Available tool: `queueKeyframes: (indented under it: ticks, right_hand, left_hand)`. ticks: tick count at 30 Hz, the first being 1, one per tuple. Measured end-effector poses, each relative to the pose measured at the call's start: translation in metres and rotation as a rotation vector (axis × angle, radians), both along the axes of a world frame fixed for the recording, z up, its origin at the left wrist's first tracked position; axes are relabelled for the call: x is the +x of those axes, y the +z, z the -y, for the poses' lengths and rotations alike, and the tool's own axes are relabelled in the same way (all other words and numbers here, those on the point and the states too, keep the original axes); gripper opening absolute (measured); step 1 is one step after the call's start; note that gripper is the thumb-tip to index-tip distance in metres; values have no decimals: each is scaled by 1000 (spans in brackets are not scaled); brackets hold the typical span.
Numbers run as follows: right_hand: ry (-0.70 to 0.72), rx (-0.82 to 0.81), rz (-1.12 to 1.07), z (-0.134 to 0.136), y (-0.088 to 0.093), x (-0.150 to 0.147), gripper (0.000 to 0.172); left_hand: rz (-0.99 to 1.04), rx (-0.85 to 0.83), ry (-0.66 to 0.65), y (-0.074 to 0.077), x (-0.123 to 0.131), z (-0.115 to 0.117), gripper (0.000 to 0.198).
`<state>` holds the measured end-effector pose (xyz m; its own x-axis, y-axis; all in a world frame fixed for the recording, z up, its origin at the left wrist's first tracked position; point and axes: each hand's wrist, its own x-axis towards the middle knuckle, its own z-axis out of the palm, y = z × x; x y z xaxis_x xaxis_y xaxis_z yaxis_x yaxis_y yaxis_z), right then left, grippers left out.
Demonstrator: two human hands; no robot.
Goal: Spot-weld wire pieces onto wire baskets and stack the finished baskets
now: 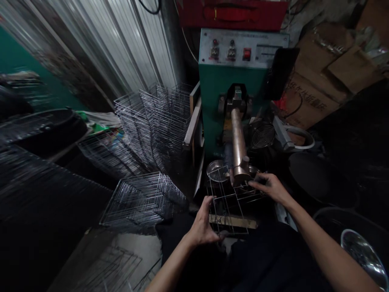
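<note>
A thin wire frame is held under the copper-coloured arm of a green machine. My left hand grips the frame's left side, thumb and fingers around its wires. At the tip of the copper-coloured arm, my right hand has its thumb and fingers pressed together near the frame's right part. What exactly those fingertips pinch is too small and dark to tell. Behind the frame sits a round metal dish.
Stacks of wire frames stand at the left, with another stack nearer. Cardboard boxes are at the back right. A black pan-like object and a shiny metal bowl lie at the right.
</note>
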<state>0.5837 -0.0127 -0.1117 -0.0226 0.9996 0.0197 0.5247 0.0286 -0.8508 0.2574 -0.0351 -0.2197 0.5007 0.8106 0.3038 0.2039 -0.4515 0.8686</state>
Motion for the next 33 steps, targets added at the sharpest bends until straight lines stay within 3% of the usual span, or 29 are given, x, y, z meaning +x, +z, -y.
queueKeyframes:
  ticks: [8, 14, 18, 21, 24, 28, 33]
  right_hand:
    - [19, 15, 6, -5, -2, 0, 49]
    - [-4, 34, 20, -4, -3, 9, 50]
    - [-103, 56, -65, 2, -25, 34, 62]
    - [-231, 74, -241, 5, -49, 49, 65]
    - [-249, 85, -305, 5, -66, 54, 65]
    - [-241, 94, -293, 1, -74, 56, 64]
    - [-250, 96, -246, 0, -70, 55, 65]
  left_hand:
    - [-2, 5, 2, -9, -1, -5, 123]
    - [-12, 51, 7, 4, 1, -7, 115]
    - [-21, 52, 11, 14, 3, -7, 108]
    - [-30, 40, -3, 14, 3, -7, 109]
    - [-41, 46, -8, 12, 0, -8, 109]
    - [-82, 59, -5, 13, -2, -11, 111]
    - [-84, 35, -4, 16, 2, -8, 108]
